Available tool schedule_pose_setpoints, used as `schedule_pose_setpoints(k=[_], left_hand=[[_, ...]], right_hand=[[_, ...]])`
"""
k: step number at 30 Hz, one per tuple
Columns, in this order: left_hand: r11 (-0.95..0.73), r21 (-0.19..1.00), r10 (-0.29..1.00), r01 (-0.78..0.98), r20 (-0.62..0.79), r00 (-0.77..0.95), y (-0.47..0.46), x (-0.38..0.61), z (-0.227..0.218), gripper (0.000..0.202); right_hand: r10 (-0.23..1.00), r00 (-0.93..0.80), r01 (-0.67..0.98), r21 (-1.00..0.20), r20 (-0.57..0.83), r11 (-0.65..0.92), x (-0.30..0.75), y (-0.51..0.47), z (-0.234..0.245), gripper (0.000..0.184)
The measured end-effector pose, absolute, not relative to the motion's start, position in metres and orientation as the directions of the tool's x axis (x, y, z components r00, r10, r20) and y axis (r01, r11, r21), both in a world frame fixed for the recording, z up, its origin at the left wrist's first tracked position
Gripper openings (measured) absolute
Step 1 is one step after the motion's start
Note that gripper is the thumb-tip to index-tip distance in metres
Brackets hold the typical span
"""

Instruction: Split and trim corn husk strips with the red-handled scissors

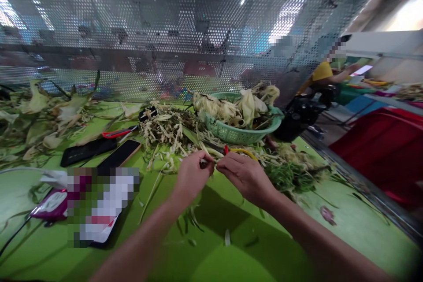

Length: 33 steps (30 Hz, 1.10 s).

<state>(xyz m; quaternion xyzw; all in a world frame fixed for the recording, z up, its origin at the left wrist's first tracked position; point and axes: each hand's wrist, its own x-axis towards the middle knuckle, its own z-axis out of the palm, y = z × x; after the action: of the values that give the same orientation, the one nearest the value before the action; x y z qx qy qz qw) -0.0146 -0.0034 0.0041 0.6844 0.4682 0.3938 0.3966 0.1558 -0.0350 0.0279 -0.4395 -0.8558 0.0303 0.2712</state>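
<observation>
My left hand and my right hand meet over the green table, fingertips nearly touching. Both are closed in a pinch. Something small and thin seems to lie between the fingertips, too small to make out. Just beyond them is a heap of pale shredded plant strips, with a tool with red and yellow parts partly hidden behind my right hand. A green plastic basket holding dry, husk-like leaves stands behind. Right of my right hand sits a tangle of green strands.
At left lie a red utility knife, a black phone, another phone and a purple device with cables. Large husks pile up behind. A perforated metal screen borders the back. A person in yellow is at far right.
</observation>
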Motion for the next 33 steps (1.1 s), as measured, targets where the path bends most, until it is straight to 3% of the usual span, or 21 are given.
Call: schedule_pose_setpoints(k=[2,5,10,14,18,27,30,33], left_hand=[[-0.337,0.85,0.919,0.405,0.205,0.336,-0.004,-0.016,0.004,0.008],[-0.321,0.886,0.856,0.335,0.12,0.503,-0.001,-0.019,0.003,0.006],[0.052,0.998,0.793,0.021,-0.054,0.606,0.0,-0.025,0.008,0.013],[0.343,0.916,0.784,-0.208,-0.157,0.601,-0.002,-0.025,0.013,0.022],[0.427,0.84,0.804,-0.335,-0.183,0.566,-0.002,-0.023,0.012,0.025],[0.457,0.8,0.84,-0.389,-0.244,0.484,-0.001,-0.018,0.012,0.028],[0.423,0.825,0.87,-0.374,-0.254,0.422,-0.001,-0.016,0.012,0.028],[0.248,0.925,0.93,-0.289,-0.144,0.338,0.001,-0.015,0.007,0.022]], right_hand=[[0.759,-0.505,0.727,-0.271,0.412,0.631,0.159,-0.034,0.031,0.021],[0.8,-0.492,0.689,-0.408,0.345,0.599,0.165,-0.028,0.036,0.016],[0.937,-0.318,0.476,-0.831,0.142,0.287,0.172,-0.018,0.033,0.018],[0.964,-0.265,0.233,-0.969,0.013,0.078,0.171,-0.016,0.025,0.022],[0.969,-0.245,0.116,-0.993,-0.022,0.007,0.167,-0.017,0.021,0.025],[0.978,-0.201,0.271,-0.956,0.057,0.111,0.161,-0.02,0.023,0.028],[0.973,-0.158,0.42,-0.88,0.171,0.223,0.159,-0.021,0.024,0.024],[0.927,-0.143,0.583,-0.727,0.347,0.362,0.158,-0.025,0.024,0.016]])
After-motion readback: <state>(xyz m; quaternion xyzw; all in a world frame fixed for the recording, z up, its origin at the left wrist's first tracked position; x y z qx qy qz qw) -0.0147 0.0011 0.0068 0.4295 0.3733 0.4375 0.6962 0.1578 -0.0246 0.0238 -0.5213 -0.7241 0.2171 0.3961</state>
